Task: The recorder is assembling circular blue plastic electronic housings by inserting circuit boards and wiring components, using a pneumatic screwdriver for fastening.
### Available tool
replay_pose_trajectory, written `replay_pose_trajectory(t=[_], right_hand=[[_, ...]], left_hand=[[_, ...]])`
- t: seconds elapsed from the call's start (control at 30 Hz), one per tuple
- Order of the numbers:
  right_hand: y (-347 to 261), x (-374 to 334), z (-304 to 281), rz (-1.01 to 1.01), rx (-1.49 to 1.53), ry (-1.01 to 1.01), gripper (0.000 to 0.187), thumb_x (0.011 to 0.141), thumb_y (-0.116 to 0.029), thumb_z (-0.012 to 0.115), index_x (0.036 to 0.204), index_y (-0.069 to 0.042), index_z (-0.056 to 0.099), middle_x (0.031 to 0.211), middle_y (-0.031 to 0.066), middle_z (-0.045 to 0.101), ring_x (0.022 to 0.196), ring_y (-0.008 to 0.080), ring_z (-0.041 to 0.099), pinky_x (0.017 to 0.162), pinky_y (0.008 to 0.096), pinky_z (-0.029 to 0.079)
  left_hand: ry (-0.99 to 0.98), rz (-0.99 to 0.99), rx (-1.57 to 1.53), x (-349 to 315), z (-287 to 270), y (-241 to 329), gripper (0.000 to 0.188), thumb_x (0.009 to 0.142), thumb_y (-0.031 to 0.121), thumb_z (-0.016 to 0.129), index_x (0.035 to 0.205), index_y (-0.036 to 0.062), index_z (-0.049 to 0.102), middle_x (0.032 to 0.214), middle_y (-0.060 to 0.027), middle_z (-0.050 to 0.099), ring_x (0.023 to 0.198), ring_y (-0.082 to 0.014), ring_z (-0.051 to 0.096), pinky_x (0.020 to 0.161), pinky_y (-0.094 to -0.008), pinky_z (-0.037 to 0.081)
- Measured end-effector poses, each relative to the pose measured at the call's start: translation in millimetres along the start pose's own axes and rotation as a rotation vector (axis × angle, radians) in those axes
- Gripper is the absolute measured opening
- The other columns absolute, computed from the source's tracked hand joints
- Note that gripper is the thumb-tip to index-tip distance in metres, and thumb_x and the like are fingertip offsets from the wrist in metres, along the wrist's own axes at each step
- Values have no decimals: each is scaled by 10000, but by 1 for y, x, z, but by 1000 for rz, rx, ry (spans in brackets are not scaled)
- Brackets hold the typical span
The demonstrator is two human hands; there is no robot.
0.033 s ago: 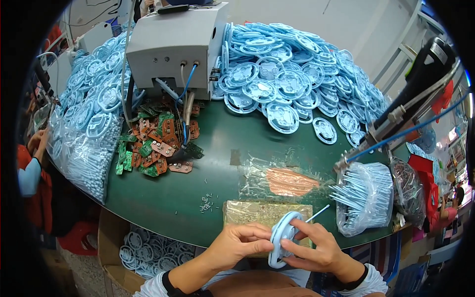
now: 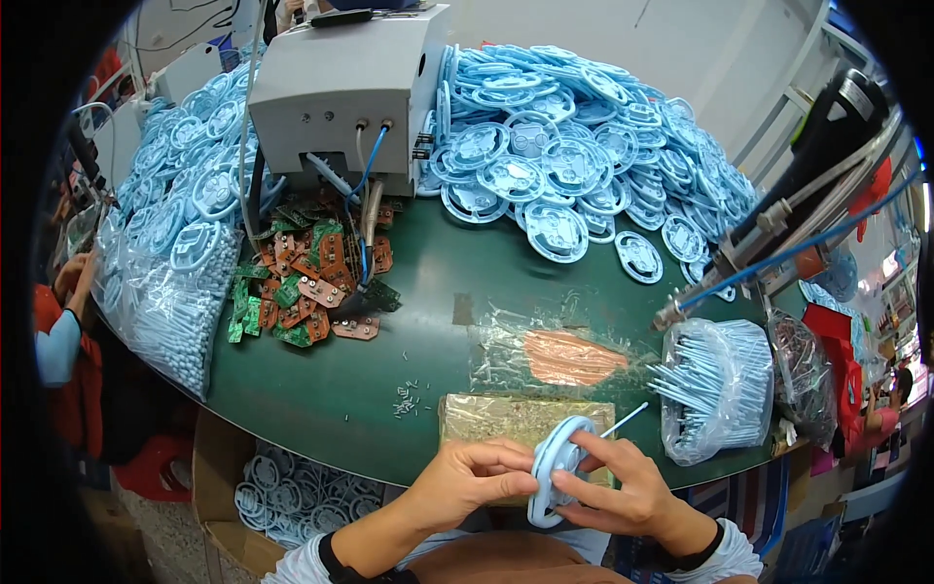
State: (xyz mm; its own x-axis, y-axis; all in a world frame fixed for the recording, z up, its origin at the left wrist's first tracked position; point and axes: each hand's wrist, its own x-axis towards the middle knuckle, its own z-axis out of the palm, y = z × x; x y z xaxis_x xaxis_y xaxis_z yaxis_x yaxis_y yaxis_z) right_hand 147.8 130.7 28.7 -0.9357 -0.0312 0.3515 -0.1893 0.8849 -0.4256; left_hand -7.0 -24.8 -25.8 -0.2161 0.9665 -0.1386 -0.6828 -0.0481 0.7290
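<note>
A light-blue round plastic housing [image 2: 548, 469], tilted nearly on edge, is between my hands at the front edge of the table. My left hand [image 2: 477, 479] pinches its left rim with thumb and fingertips. Around its right side my right hand [image 2: 628, 487] is closed, with fingers against the inner face. A thin light-blue rod [image 2: 626, 419] with a small rounded tip sticks out beyond the right fingers; its lower end is hidden. Just behind my hands lies a block wrapped in clear tape [image 2: 496, 420].
Many blue housings [image 2: 574, 165] are heaped behind. A grey machine [image 2: 336, 97] stands beside green and brown circuit boards [image 2: 311, 282]. Small screws [image 2: 407, 399] lie loose. At right, an electric screwdriver [image 2: 842, 127] hangs over bagged rods [image 2: 725, 389]. A carton [image 2: 219, 487] sits below.
The hanging screwdriver at the right has shifted slightly, its lower tip a little to the left and down. My hands and the housing look the same.
</note>
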Motion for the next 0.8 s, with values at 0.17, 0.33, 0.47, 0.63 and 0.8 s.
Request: replay_pose_trajectory(t=[0.17, 0.33, 0.47, 0.63, 0.8], right_hand=[[-8, 3, -2, 19, -76, -79, 465, 638, -133, 735, 1092, -163, 639, 1169, 163, 516, 722, 201, 578, 590, 290, 496], [-10, 8, 4, -41, -109, -64, 460, 635, -152, 752, 1080, -140, 634, 1120, 145, 535, 727, 207, 586, 601, 298, 494], [-9, -11, -4, 193, -63, 247, 439, 669, -39, 760, 1063, -39, 565, 1091, 144, 540, 837, 204, 594, 678, 298, 503], [-17, 11, 21, 863, 1145, 401, 332, 738, -2, 719, 1021, 18, 547, 983, 101, 583, 900, 141, 580, 742, 269, 504], [-6, 20, 20, 632, 850, 237, 198, 714, -15, 723, 886, 4, 626, 923, 94, 627, 794, 158, 617, 663, 260, 504]], left_hand=[[-15, 110, 218, -6, 0, 4, 178, 799, 26, 663, 974, -5, 665, 999, -72, 618, 846, -118, 596, 732, -212, 485], [203, -53, 378, -18, 18, 17, 269, 797, 91, 692, 1002, -31, 569, 949, -98, 630, 816, -131, 623, 708, -243, 518], [289, 67, 158, -21, 13, 27, 259, 792, -18, 657, 1000, -36, 504, 978, -129, 597, 915, -171, 615, 796, -267, 521], [297, 141, 145, -20, 21, 7, 261, 796, -37, 644, 1011, -26, 496, 994, -130, 593, 920, -149, 604, 822, -263, 506], [261, 254, 505, -22, -2, 22, 360, 815, 15, 635, 1135, -54, 485, 1218, -188, 522, 1039, -190, 569, 870, -296, 484]])
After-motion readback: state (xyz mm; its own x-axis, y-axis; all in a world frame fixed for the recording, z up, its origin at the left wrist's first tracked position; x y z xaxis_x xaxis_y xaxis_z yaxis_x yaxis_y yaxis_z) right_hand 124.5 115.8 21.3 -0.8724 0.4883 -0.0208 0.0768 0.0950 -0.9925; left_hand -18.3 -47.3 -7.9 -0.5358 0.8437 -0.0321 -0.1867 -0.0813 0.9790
